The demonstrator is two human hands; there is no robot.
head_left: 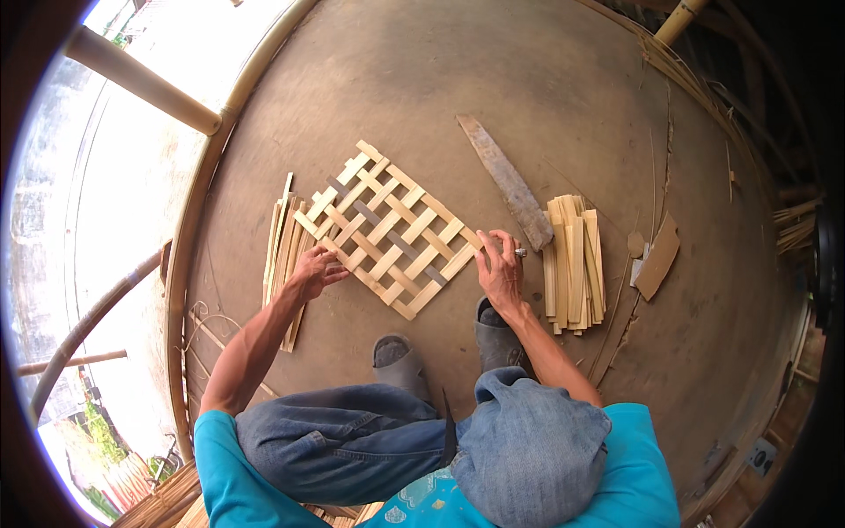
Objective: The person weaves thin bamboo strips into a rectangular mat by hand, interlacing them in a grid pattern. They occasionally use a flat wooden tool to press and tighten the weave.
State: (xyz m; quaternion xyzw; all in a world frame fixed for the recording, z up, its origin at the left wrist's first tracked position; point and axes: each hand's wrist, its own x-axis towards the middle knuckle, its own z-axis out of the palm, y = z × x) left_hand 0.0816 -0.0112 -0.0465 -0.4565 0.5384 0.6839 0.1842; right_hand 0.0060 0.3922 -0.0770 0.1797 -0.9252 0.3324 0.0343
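A square panel of woven bamboo strips (385, 231), pale with a few dark grey strips, is set cornerwise in front of me. My right hand (501, 271) has its fingertips closed on the panel's right corner; a ring shows on one finger. Beside the lower left edge is my left hand (319, 270), its fingers loosely bent and apart, the tips at or close to the strip ends. Whether the panel rests flat on the floor I cannot tell. Partly behind my left hand lies a bundle of thin bamboo strips (279, 238).
A rusty flat blade (503, 176) lies beyond my right hand. Right of it is a stack of cut bamboo strips (575, 268). A brown cardboard piece (658, 257) lies farther right beside a floor crack. My sandalled feet (400, 363) are just below the panel. A bamboo rail (204, 176) borders the left.
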